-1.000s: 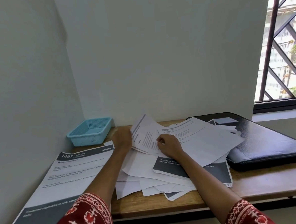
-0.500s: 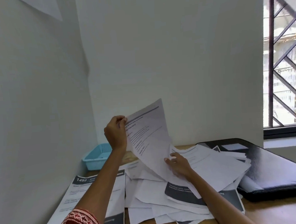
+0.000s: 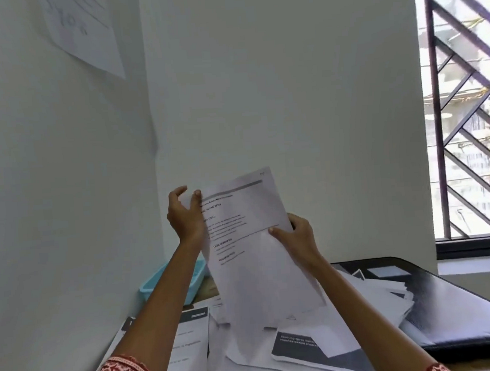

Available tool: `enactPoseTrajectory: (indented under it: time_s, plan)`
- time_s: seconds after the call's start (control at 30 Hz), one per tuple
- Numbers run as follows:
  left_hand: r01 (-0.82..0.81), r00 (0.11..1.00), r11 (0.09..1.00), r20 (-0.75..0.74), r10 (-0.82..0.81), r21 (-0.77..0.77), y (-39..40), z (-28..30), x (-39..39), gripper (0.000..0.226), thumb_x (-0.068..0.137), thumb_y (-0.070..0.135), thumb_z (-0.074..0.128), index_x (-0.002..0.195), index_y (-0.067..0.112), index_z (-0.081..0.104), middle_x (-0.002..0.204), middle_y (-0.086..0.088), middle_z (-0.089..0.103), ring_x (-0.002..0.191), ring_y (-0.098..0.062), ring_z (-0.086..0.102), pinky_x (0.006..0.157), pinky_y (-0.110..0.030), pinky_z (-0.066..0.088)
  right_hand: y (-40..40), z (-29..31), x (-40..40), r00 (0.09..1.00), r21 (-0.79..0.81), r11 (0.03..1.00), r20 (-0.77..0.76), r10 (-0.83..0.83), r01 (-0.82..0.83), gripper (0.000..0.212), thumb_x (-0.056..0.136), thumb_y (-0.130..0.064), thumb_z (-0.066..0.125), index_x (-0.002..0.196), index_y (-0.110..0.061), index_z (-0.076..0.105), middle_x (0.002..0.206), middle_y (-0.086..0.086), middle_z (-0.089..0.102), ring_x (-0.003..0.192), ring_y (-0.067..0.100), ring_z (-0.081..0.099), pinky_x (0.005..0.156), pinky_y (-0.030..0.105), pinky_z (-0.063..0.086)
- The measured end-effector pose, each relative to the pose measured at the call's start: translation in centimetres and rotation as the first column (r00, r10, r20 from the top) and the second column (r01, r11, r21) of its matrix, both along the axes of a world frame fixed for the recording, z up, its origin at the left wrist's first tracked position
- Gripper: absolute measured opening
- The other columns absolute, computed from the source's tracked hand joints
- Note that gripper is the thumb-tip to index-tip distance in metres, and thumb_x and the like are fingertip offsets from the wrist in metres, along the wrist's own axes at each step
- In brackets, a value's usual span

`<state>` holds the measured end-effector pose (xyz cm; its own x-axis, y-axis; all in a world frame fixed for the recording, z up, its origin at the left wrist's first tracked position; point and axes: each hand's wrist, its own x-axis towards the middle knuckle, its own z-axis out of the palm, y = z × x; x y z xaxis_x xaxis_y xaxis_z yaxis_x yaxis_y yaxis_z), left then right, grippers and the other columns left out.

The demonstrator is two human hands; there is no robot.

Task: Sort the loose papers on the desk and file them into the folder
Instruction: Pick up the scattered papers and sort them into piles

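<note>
I see a printed sheet held up off the desk, tilted, between both hands. My left hand pinches its top-left corner, thumb on the printed face, fingers curled behind. My right hand grips the right edge at 3 o'clock, thumb in front. The paper is thin, white and rectangular; its small text is too blurred to read. Below, at 6 o'clock, the loose pile overlaps a glossy black folder; my left forearm partly hides a blue mesh basket

Both forearms rise toward 12 o'clock, red patterned sleeves at the elbows. The left hand pinches the raised sheet at its 10 o'clock corner; the right hand grips its 3 o'clock edge
</note>
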<state>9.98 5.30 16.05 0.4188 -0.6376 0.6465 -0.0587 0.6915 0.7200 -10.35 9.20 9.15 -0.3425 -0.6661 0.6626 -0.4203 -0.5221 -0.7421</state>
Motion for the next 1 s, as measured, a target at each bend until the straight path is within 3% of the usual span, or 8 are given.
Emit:
enactPoseTrajectory:
  time_s: [0.1,0.2,0.27,0.4,0.5,0.63,0.87,1.0]
  plan:
    - [0.174,0.979,0.95,0.063,-0.196,0.258,-0.8,-2.7,-0.6,0.041,0.094,0.02,0.055,0.129,0.001,0.047,0.131,-0.016,0.052,0.118,-0.028,0.05,0.093,-0.03,0.042,0.2,-0.8,-1.3,0.997,0.056,0.997,0.05,-0.065,0.062,0.012,0.078,-0.016,0.073,0.082,-0.011,0.064,0.078,0.002,0.067,0.068,0.015,0.059,0.061,0.028,0.045]
    - [0.261,0.946,0.889,0.084,-0.313,0.377,-1.8,-7.3,-1.4,0.018,0.092,0.014,0.056,0.078,0.005,0.059,0.08,-0.014,0.062,0.083,-0.026,0.058,0.063,-0.027,0.042,0.6,-2.9,-3.0,0.981,0.14,0.978,0.097,-0.167,0.153,0.016,0.076,-0.015,0.076,0.087,-0.011,0.066,0.079,0.002,0.067,0.069,0.016,0.061,0.06,0.025,0.047]
    - [0.298,0.938,0.852,0.033,-0.345,0.431,-2.4,-10.2,-1.8,0.026,0.091,0.015,0.058,0.066,0.009,0.054,0.071,-0.011,0.059,0.078,-0.03,0.062,0.068,-0.031,0.044,0.9,-4.4,-3.7,0.966,0.167,0.968,0.144,-0.213,0.189,0.018,0.071,-0.013,0.08,0.08,-0.011,0.065,0.067,-0.001,0.06,0.059,0.014,0.054,0.056,0.022,0.043]
    - [0.403,0.901,0.74,-0.094,-0.423,0.538,-1.8,-13.5,-3.3,0.026,0.097,0.013,0.047,0.074,0.012,0.058,0.085,-0.011,0.063,0.082,-0.028,0.06,0.08,-0.042,0.05,1.2,-6.4,-4.8,0.965,0.188,0.966,0.16,-0.209,0.178,0.019,0.07,-0.005,0.08,0.067,-0.011,0.063,0.062,0.001,0.06,0.06,0.018,0.056,0.058,0.026,0.045]
    - [0.425,0.894,0.705,-0.139,-0.427,0.567,-1.7,-15.0,-4.2,0.024,0.098,0.013,0.047,0.078,0.008,0.059,0.093,-0.014,0.063,0.085,-0.029,0.061,0.078,-0.039,0.051,1.5,-6.9,-5.8,0.976,0.226,0.961,0.11,-0.189,0.16,0.012,0.075,-0.002,0.075,0.073,-0.007,0.064,0.071,0.005,0.067,0.069,0.024,0.064,0.061,0.028,0.049]
    - [0.485,0.865,0.655,-0.207,-0.457,0.579,-1.9,-16.0,-5.1,0.015,0.097,0.015,0.048,0.1,0.006,0.06,0.096,-0.013,0.063,0.087,-0.027,0.06,0.075,-0.035,0.051,1.8,-7.7,-6.8,0.962,0.275,0.927,0.029,-0.271,0.253,0.016,0.079,-0.006,0.072,0.078,-0.008,0.057,0.082,0.008,0.06,0.079,0.023,0.054,0.059,0.024,0.039]
    - [0.521,0.835,0.629,-0.194,-0.515,0.577,-1.7,-15.8,-5.7,0.019,0.098,0.016,0.047,0.095,0.006,0.062,0.089,-0.011,0.066,0.076,-0.024,0.062,0.065,-0.031,0.053,2.1,-8.5,-7.0,0.916,0.253,0.886,-0.002,-0.401,0.388,0.014,0.07,0.0,0.077,0.071,-0.007,0.065,0.059,0.001,0.055,0.064,0.016,0.05,0.054,0.014,0.035]
    - [0.537,0.774,0.501,-0.16,-0.612,0.679,-1.3,-16.2,-5.5,0.024,0.099,0.005,0.04,0.086,0.007,0.06,0.088,-0.011,0.066,0.069,-0.022,0.062,0.045,-0.023,0.053,1.8,-8.6,-7.7,0.919,0.289,0.883,0.022,-0.393,0.37,0.008,0.074,-0.002,0.076,0.077,-0.004,0.069,0.064,0.003,0.058,0.061,0.014,0.053,0.056,0.02,0.038]
